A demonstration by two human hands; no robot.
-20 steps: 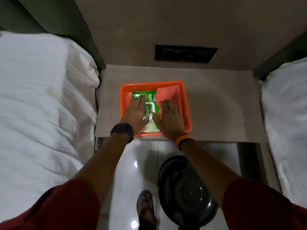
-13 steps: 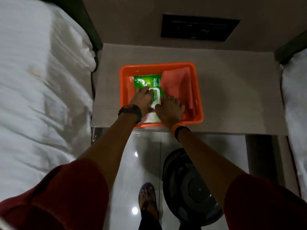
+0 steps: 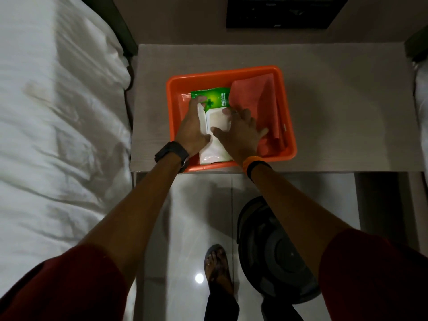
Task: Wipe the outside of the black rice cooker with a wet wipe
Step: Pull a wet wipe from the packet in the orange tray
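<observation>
- One green and white soft plastic pack of wet wipes (image 3: 214,126) lies in the left half of the tub, its white flap area facing up and the words "Multi-Use" readable on the green end.
- One rectangular orange plastic tub (image 3: 176,107) sits on the counter, near its front edge.
- One folded salmon-pink cloth (image 3: 259,98) fills the right half of the tub, just beside the pack.
- Two bare hands reach into the tub. The left hand (image 3: 193,130) grips the pack's left edge, its fingers (image 3: 199,99) curled onto the green end and the thumb on the white face.
- The right hand (image 3: 240,133) lies flat on the pack's right side with fingers spread, not clenched; whether it pinches the flap cannot be told.
- One dark watch (image 3: 171,154) is on the left wrist; one orange and black band (image 3: 252,163) is on the right wrist.
- One round black rice cooker (image 3: 275,256) stands on the floor below the counter, partly hidden by the right forearm, well apart from the pack.
- One sandalled foot (image 3: 218,267) stands just left of the cooker.
- The counter (image 3: 347,107) is a pale grey-beige bedside top with a fine grain.
- Two beds with white sheets flank it: the left bed (image 3: 58,135) is wide in view, the right bed (image 3: 422,93) only a sliver.
- The floor (image 3: 196,205) is glossy white tile, reflecting one ceiling light.
- One dark rectangular wall panel (image 3: 278,15) is set above the counter.
</observation>
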